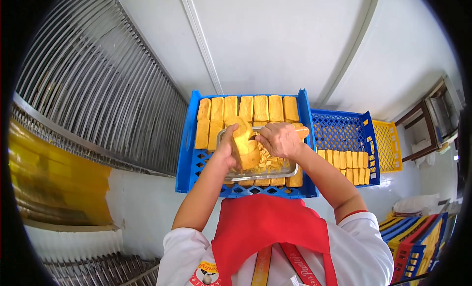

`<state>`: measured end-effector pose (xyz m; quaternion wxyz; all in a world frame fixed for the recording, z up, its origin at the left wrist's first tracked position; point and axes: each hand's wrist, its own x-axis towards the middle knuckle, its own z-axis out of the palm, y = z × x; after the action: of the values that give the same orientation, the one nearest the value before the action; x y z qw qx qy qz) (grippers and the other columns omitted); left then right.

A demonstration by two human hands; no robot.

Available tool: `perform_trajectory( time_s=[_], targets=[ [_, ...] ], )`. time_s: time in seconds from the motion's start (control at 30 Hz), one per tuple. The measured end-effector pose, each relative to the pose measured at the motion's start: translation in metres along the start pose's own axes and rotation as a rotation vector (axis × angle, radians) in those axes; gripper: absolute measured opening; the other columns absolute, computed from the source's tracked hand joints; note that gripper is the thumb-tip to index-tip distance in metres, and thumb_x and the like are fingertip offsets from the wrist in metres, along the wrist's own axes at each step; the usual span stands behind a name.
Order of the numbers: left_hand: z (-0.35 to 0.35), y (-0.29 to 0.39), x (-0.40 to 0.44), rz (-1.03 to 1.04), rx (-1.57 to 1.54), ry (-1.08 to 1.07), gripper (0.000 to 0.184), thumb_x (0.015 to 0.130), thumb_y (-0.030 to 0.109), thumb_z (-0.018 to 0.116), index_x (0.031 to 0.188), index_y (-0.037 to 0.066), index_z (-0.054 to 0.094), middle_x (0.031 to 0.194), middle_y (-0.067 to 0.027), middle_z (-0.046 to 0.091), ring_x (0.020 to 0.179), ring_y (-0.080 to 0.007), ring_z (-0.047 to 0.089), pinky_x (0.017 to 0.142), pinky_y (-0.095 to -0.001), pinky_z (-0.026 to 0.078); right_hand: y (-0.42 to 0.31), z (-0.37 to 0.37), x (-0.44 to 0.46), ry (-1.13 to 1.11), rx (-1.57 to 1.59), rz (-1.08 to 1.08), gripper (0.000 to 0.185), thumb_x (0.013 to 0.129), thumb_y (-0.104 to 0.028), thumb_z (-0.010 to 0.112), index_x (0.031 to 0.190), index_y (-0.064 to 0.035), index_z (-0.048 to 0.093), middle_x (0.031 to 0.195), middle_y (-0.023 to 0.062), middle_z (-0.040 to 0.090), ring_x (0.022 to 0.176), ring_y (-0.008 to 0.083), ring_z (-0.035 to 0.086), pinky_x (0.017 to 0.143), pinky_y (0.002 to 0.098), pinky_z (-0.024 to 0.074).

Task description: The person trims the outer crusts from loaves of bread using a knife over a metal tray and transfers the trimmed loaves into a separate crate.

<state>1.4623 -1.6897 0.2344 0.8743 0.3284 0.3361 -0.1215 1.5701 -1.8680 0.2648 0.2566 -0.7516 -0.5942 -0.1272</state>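
My left hand (227, 147) is closed around a golden loaf of bread (247, 153), held upright over a metal tray (263, 176). My right hand (281, 139) grips a knife, whose orange handle (303, 132) sticks out to the right. Its blade is mostly hidden, with a dark bit showing against the loaf, where a strip of crust curls. Cut yellow bread trimmings (271, 161) lie inside the tray. The tray rests over a blue crate (184, 156) holding rows of similar loaves (260, 108).
To the right stand another blue crate (339, 125) with small loaves (348, 159) and a yellow crate (386, 146). A slatted metal rack (105, 74) rises on the left. Coloured crates (413, 242) are stacked at lower right. A white wall (280, 40) closes the back.
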Motion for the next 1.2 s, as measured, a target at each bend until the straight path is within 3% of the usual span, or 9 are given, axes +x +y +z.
perform_trajectory(
  time_s=[0.3, 0.4, 0.53, 0.6, 0.67, 0.73, 0.87, 0.93, 1.2],
  targets=[
    [0.007, 0.004, -0.002, -0.038, 0.009, 0.028, 0.07, 0.081, 0.068, 0.057, 0.125, 0.014, 0.06, 0.12, -0.0118, 0.063, 0.106, -0.03, 0.06, 0.088, -0.0559, 0.047, -0.002, 0.0, 0.002, -0.089, 0.047, -0.008, 0.031, 0.095, -0.034, 0.058, 0.081, -0.0069, 0.062, 0.074, 0.0125, 0.065, 0.07, 0.0338, 0.065, 0.063, 0.0458, 0.0517],
    [0.01, 0.001, 0.0, 0.023, 0.003, 0.006, 0.073, 0.08, 0.07, 0.057, 0.126, 0.014, 0.06, 0.118, -0.0144, 0.062, 0.109, -0.0343, 0.057, 0.091, -0.0596, 0.043, -0.002, 0.002, 0.0, -0.151, 0.065, 0.027, 0.036, 0.095, -0.041, 0.057, 0.084, -0.0073, 0.065, 0.074, 0.0146, 0.067, 0.071, 0.0359, 0.066, 0.065, 0.0472, 0.052],
    [0.008, -0.002, 0.005, 0.101, 0.007, 0.056, 0.067, 0.083, 0.063, 0.058, 0.124, 0.011, 0.058, 0.116, -0.0132, 0.063, 0.105, -0.031, 0.06, 0.089, -0.0559, 0.047, -0.006, -0.005, -0.001, -0.317, 0.014, 0.1, 0.041, 0.094, -0.046, 0.058, 0.08, -0.0072, 0.062, 0.069, 0.0142, 0.064, 0.068, 0.035, 0.064, 0.061, 0.0463, 0.05],
    [-0.004, -0.003, 0.02, 0.162, 0.024, 0.058, 0.062, 0.085, 0.058, 0.058, 0.122, 0.009, 0.058, 0.115, -0.0127, 0.063, 0.101, -0.0287, 0.062, 0.086, -0.0539, 0.05, 0.001, 0.005, -0.006, -0.249, 0.084, 0.126, 0.045, 0.093, -0.049, 0.058, 0.079, -0.0057, 0.062, 0.068, 0.0151, 0.064, 0.068, 0.0358, 0.064, 0.061, 0.0466, 0.0498],
    [-0.018, -0.003, 0.035, 0.248, -0.124, 0.057, 0.062, 0.085, 0.048, 0.064, 0.128, 0.006, 0.051, 0.116, -0.0155, 0.061, 0.104, -0.0299, 0.061, 0.084, -0.0524, 0.052, 0.002, 0.008, -0.009, -0.183, 0.153, 0.151, 0.05, 0.092, -0.052, 0.059, 0.078, -0.0042, 0.062, 0.067, 0.0161, 0.063, 0.067, 0.0365, 0.064, 0.06, 0.0469, 0.0495],
    [-0.018, -0.008, 0.04, 0.346, -0.138, 0.11, 0.066, 0.084, 0.042, 0.068, 0.133, 0.004, 0.044, 0.119, -0.017, 0.058, 0.106, -0.0308, 0.06, 0.083, -0.0514, 0.053, -0.005, 0.008, -0.005, -0.101, 0.162, 0.455, 0.064, 0.085, -0.065, 0.062, 0.077, -0.0015, 0.061, 0.066, 0.0183, 0.062, 0.067, 0.0375, 0.064, 0.062, 0.0465, 0.0504],
    [0.012, -0.019, 0.026, 0.574, -0.191, 0.346, 0.088, 0.08, 0.028, 0.076, 0.144, 0.005, 0.02, 0.129, -0.0198, 0.046, 0.113, -0.0316, 0.056, 0.085, -0.0485, 0.054, -0.024, 0.002, 0.005, -0.156, 0.094, 0.556, 0.072, 0.076, -0.073, 0.064, 0.081, -0.0006, 0.066, 0.075, 0.0218, 0.068, 0.077, 0.0396, 0.07, 0.071, 0.0479, 0.0542],
    [0.015, -0.022, 0.027, 0.584, -0.206, 0.342, 0.091, 0.079, 0.027, 0.076, 0.144, 0.006, 0.016, 0.129, -0.0191, 0.044, 0.113, -0.0308, 0.055, 0.086, -0.0476, 0.054, -0.026, 0.005, 0.007, -0.241, 0.14, 0.66, 0.077, 0.071, -0.077, 0.066, 0.083, -0.0006, 0.066, 0.077, 0.0228, 0.069, 0.079, 0.0398, 0.07, 0.072, 0.0475, 0.0545],
    [0.016, -0.022, 0.032, 0.595, -0.214, 0.35, 0.095, 0.08, 0.025, 0.076, 0.146, 0.008, 0.01, 0.13, -0.0173, 0.043, 0.113, -0.0281, 0.053, 0.088, -0.0439, 0.053, -0.027, 0.015, 0.002, -0.281, 0.23, 0.642, 0.074, 0.082, -0.073, 0.056, 0.079, -0.0005, 0.069, 0.076, 0.0253, 0.068, 0.077, 0.0433, 0.068, 0.071, 0.0511, 0.0531]
  ],
)
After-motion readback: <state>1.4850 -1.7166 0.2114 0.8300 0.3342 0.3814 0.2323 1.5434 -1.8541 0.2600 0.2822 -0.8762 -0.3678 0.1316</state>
